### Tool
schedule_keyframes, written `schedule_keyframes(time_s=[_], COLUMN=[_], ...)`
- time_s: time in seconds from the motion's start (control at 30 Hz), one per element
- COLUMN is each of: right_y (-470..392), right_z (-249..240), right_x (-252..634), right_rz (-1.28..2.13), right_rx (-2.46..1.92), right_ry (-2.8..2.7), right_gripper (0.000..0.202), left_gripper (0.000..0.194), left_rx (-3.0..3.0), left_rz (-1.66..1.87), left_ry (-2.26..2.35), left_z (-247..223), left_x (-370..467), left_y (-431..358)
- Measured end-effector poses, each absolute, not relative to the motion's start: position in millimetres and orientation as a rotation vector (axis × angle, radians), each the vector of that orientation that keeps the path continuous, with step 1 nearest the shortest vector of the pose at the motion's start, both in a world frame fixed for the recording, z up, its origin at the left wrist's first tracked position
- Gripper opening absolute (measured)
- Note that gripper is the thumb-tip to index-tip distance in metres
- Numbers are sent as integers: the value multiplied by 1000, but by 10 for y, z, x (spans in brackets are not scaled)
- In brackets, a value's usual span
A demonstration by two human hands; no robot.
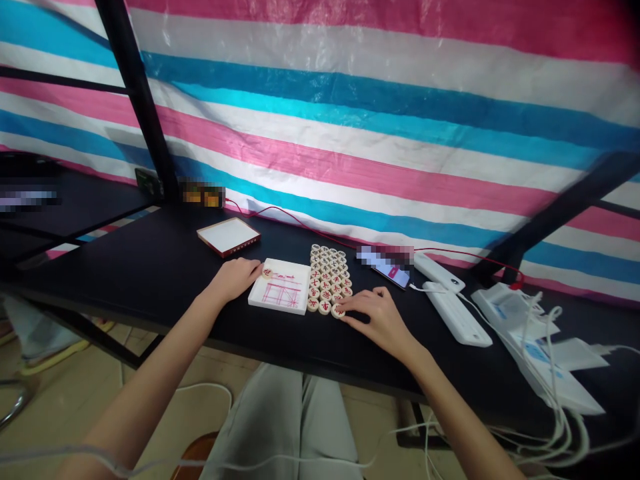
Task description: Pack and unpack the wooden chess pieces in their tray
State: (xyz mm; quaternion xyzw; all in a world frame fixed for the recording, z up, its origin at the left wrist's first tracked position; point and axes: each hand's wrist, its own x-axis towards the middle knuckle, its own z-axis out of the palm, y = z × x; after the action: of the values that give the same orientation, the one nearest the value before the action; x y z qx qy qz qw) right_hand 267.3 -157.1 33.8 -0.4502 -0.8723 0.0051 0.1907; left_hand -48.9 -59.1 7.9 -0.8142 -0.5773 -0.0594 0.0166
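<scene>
Round chess pieces (pixel 325 281) with red and dark characters lie in tight rows on the black table. My right hand (pixel 377 317) has its thumb and fingertips on the piece (pixel 339 311) at the near right corner of the rows. Left of the rows is a white square box (pixel 279 293) with red line marks inside. One round piece (pixel 267 273) sits in its upper left corner. My left hand (pixel 238 277) is at that corner, fingertips against the piece, fingers close together.
Behind my left hand lies a red-edged box lid (pixel 229 236). A phone (pixel 385 268), white power banks (pixel 457 313) and a power strip with tangled cables (pixel 537 347) stand on the right. A striped sheet (pixel 350 133) hangs behind the black table (pixel 150 273).
</scene>
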Motion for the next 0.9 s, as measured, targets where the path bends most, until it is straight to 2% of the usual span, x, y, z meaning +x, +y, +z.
schedule_keyframes(time_s=[0.4, 0.9], right_y=[-1655, -1611], right_z=[154, 123], right_x=[2740, 2702], right_rz=[-324, -299], right_rx=[-1311, -1297], right_ry=[-2455, -2478], right_gripper=[21, 22], left_gripper=[49, 51], left_rx=[-2520, -2525], left_rz=[-174, -180], left_ry=[-1785, -1792], left_z=[67, 43], left_x=[-490, -501], left_y=[-577, -561])
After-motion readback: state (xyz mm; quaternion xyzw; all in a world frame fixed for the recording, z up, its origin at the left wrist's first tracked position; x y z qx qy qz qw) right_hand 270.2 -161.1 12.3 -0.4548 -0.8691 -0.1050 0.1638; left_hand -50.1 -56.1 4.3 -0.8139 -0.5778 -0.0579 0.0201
